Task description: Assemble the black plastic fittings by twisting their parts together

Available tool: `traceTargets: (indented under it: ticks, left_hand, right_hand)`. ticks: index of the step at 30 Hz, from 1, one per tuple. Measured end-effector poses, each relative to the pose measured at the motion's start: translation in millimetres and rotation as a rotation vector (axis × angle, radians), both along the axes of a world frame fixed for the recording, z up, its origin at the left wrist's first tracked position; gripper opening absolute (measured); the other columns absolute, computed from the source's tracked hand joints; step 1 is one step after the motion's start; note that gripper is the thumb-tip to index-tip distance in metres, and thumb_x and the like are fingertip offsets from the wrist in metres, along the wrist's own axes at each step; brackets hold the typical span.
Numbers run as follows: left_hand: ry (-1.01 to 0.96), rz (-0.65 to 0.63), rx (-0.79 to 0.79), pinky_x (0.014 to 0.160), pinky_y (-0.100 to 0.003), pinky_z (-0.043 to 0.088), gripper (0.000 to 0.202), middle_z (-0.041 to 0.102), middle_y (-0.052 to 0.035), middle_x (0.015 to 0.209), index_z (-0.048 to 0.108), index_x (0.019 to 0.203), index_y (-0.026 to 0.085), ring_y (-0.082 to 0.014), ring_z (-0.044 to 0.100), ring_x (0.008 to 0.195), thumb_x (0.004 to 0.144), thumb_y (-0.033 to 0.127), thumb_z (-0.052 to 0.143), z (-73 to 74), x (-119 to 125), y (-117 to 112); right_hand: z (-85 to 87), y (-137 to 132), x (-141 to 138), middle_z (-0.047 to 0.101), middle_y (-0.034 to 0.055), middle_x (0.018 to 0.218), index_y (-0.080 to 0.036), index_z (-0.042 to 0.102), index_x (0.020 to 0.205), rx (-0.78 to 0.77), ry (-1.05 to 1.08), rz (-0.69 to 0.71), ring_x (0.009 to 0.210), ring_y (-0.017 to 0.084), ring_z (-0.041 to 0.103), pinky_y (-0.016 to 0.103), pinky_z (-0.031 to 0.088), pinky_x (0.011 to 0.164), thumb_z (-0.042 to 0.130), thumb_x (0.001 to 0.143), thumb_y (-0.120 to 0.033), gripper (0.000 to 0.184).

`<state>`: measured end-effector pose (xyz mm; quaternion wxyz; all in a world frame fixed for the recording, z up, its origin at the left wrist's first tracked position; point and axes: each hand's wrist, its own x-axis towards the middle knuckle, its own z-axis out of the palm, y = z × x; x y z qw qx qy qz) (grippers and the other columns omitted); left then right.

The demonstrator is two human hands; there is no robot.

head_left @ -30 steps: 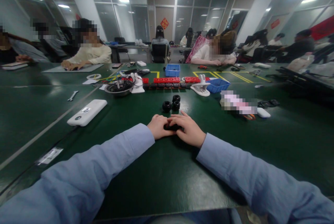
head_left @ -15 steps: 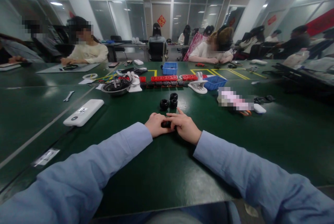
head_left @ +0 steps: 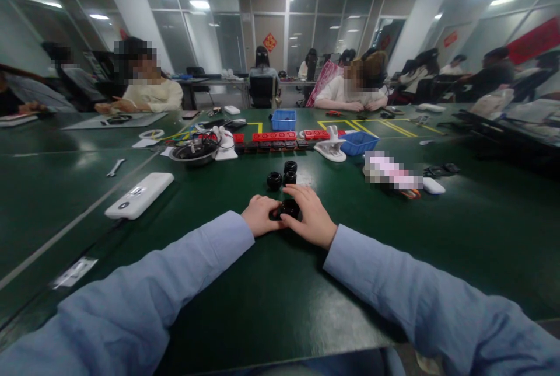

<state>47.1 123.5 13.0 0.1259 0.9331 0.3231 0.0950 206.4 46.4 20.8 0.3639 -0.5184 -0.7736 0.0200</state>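
Observation:
A glossy black round part (head_left: 289,208), dark and hollow on top, sits between my hands low over the green table; its exact kind I cannot make out. My left hand (head_left: 261,215) grips its left side, thumb in front. Curved round the right side, my right hand (head_left: 310,216) has its thumb at the front edge and fingers over the far side. Just beyond my fingertips, three small black wheel-like pieces stand close together: a left one (head_left: 274,180), a back one (head_left: 290,167) and a near right one (head_left: 289,178).
A white power bank (head_left: 140,195) with a cable and a wrench (head_left: 115,167) lie left. Farther back are a metal bowl (head_left: 195,151), red blocks (head_left: 275,136), a white clip stand (head_left: 331,148) and blue bins (head_left: 359,142). Other people sit across the table.
My right hand's fingers have shifted from lying across the part to curving round its right side, so its hollow top now shows. The camera view has tilted slightly upward.

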Motion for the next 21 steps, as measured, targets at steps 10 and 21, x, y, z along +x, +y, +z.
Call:
traceTargets:
  ticks: [10,21]
  left_hand:
    - [0.010,-0.002,-0.016,0.083,-0.039,0.035,0.029,0.060,-0.0016,0.077,0.052,0.070,0.016,-0.0224,0.055,0.084,0.070,0.043,0.063,-0.2,0.0,0.6]
    - [0.019,0.096,-0.034,0.083,-0.038,0.037,0.015,0.062,-0.0034,0.081,0.056,0.073,0.017,-0.0222,0.055,0.086,0.070,0.030,0.062,2.8,5.2,-9.9]
  right_hand:
    - [-1.2,-0.5,-4.5,0.050,0.0138,0.126,-0.012,0.046,0.125,-0.181,-0.062,0.023,0.118,0.027,0.044,0.049,0.030,0.105,0.061,0.077,-0.038,0.056]
    - [1.4,-2.8,-7.6,0.054,0.0122,0.122,-0.010,0.048,0.123,-0.215,-0.098,-0.008,0.115,0.024,0.048,0.045,0.030,0.105,0.054,0.079,-0.021,0.046]
